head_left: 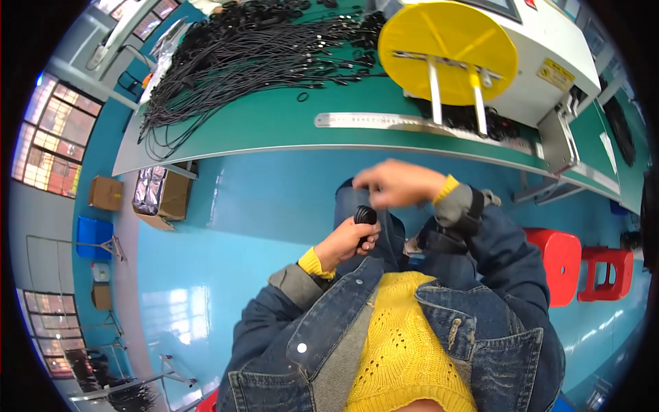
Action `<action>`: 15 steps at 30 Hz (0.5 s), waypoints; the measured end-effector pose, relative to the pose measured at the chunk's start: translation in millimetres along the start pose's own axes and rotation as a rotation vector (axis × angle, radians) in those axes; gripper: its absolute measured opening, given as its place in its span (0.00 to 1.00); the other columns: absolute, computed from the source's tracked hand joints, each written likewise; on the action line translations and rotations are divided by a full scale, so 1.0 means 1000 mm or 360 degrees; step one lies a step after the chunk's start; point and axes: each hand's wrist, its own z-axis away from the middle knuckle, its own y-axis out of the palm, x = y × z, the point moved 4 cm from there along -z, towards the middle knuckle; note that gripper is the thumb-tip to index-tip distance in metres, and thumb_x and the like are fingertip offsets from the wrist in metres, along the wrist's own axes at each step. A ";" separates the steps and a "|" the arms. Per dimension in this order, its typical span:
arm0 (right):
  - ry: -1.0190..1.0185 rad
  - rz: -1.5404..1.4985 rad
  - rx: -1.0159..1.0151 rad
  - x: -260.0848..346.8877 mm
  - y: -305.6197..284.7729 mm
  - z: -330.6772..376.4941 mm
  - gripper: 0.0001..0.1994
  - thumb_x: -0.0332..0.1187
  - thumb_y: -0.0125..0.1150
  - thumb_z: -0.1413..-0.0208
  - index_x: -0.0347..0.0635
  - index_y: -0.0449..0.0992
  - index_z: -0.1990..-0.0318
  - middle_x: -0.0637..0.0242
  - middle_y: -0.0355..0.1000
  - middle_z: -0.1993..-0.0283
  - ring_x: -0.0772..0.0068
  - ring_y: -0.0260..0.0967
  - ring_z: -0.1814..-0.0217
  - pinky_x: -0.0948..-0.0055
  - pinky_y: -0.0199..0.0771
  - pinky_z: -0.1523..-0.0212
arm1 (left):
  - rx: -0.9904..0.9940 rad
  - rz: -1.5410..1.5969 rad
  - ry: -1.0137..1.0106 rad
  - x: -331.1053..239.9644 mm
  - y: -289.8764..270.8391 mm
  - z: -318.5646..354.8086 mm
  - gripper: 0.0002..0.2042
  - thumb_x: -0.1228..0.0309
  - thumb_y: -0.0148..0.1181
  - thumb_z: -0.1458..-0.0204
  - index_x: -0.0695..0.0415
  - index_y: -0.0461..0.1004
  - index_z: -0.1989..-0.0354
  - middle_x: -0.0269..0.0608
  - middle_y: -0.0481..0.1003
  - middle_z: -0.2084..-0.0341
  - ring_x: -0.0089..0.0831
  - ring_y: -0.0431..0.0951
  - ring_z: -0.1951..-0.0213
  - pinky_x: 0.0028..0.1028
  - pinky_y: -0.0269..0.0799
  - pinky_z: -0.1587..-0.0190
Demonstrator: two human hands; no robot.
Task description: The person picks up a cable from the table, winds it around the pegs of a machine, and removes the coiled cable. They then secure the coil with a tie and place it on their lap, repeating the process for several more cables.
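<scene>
clearly, the coil [365, 216], a black bundle that looks like wound cable, sits in the left hand [349, 242], above the person's legs [345, 206] and off the near edge of the table [261, 127]. the left fingers wrap around its lower part, leaving the looped top standing out past the grip. the right hand [401, 184] is just above and to the right, fingers bent; it is blurred, so i cannot tell whether it grips anything.

i judge the coil light enough for 1 hand, springy rather than stiff and hard to break, though its smooth skin may be a bit slick and the loops could slide apart if the hold slackens. the best grip is probably around the middle, all loops pinched together; tugging at 1 loop would likely spoil the winding.

more cables [226, 69] spread toward the table's near left corner. a ruler [357, 121] lies along the near edge, with a yellow disc [446, 34] to its right.
</scene>
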 end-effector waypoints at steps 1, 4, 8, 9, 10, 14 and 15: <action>-0.0018 0.0158 -0.0214 -0.007 -0.011 -0.032 0.16 0.32 0.56 0.60 0.43 0.74 0.60 0.53 0.73 0.70 0.53 0.71 0.64 0.60 0.70 0.62 | -0.0045 0.0202 0.0073 -0.002 -0.009 0.012 0.04 0.73 0.50 0.51 0.55 0.62 0.74 0.30 0.61 0.83 0.17 0.60 0.84 0.17 0.52 0.85; 0.0050 0.0405 -0.0874 -0.021 -0.043 -0.117 0.11 0.32 0.55 0.59 0.42 0.76 0.65 0.54 0.73 0.70 0.55 0.71 0.65 0.60 0.70 0.62 | -0.0107 0.0329 0.0231 -0.007 -0.016 0.032 0.03 0.72 0.50 0.50 0.55 0.63 0.72 0.30 0.61 0.82 0.18 0.61 0.83 0.17 0.52 0.83; 0.0256 0.0874 -0.1217 -0.031 -0.052 -0.189 0.09 0.31 0.55 0.57 0.39 0.77 0.69 0.53 0.72 0.69 0.52 0.70 0.66 0.59 0.70 0.62 | -0.0217 0.0367 0.0383 0.000 -0.034 0.049 0.03 0.72 0.50 0.50 0.54 0.63 0.71 0.31 0.61 0.81 0.19 0.61 0.82 0.18 0.52 0.82; 0.0246 0.0865 -0.1240 -0.037 -0.054 -0.200 0.09 0.31 0.55 0.57 0.39 0.77 0.69 0.53 0.72 0.69 0.52 0.70 0.66 0.59 0.70 0.62 | -0.0251 0.0366 0.0418 0.000 -0.038 0.052 0.03 0.72 0.50 0.50 0.54 0.63 0.70 0.31 0.61 0.81 0.20 0.61 0.81 0.18 0.52 0.82; 0.0274 0.0929 -0.1210 -0.048 -0.053 -0.212 0.08 0.32 0.56 0.57 0.38 0.76 0.70 0.55 0.72 0.70 0.55 0.70 0.67 0.60 0.70 0.64 | -0.0266 0.0347 0.0419 -0.002 -0.041 0.056 0.03 0.72 0.50 0.50 0.54 0.63 0.70 0.31 0.61 0.81 0.20 0.61 0.81 0.18 0.52 0.82; 0.0228 0.0425 -0.0862 -0.037 -0.036 -0.224 0.09 0.35 0.57 0.54 0.37 0.74 0.73 0.64 0.68 0.74 0.67 0.65 0.73 0.68 0.64 0.73 | -0.0436 0.0465 0.0484 0.000 -0.057 0.065 0.03 0.72 0.49 0.49 0.55 0.63 0.70 0.32 0.61 0.81 0.20 0.61 0.82 0.19 0.53 0.82; 0.0133 -0.0202 -0.0589 -0.015 -0.027 -0.212 0.09 0.36 0.57 0.52 0.38 0.73 0.73 0.69 0.66 0.76 0.74 0.62 0.76 0.73 0.60 0.77 | -0.0467 0.0390 0.0726 -0.011 -0.066 0.066 0.03 0.72 0.49 0.49 0.57 0.63 0.70 0.33 0.62 0.80 0.21 0.62 0.81 0.19 0.54 0.82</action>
